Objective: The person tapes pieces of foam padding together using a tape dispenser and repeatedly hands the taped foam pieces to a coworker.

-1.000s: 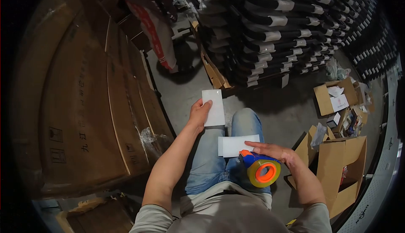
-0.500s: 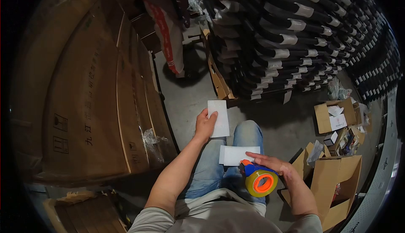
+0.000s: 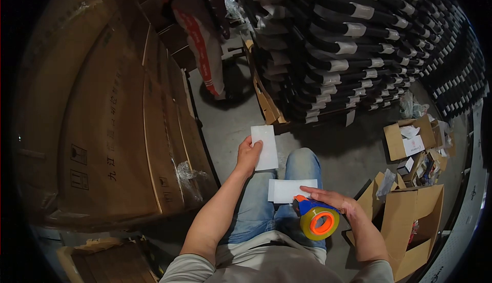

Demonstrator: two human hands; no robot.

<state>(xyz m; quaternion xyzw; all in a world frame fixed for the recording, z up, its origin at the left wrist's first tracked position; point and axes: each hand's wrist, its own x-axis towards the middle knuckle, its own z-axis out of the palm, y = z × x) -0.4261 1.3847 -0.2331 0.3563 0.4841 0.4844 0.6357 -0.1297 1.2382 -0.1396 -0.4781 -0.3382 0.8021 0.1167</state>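
Observation:
My left hand grips a white paper slip at its left edge, thumb on top, above the left knee. In my right hand is a tape dispenser with a blue frame, an orange hub and a roll of yellowish tape; it hangs below the palm. The fingertips of that hand also touch a second set of white paper slips, which lies across the thighs and looks like overlapping sheets. How the fingers wrap the dispenser's handle is partly hidden.
Large brown cartons stand at the left. Ahead rise stacked black tubular parts with pale wrapping. Opened cardboard boxes and packing scraps lie at the right. Beyond the left hand, a person in grey-and-red trousers stands on the floor.
The view has shifted slightly. Both hands keep nearly the same pose, with the paper slip and the tape dispenser still in them. The other person's legs have barely moved.

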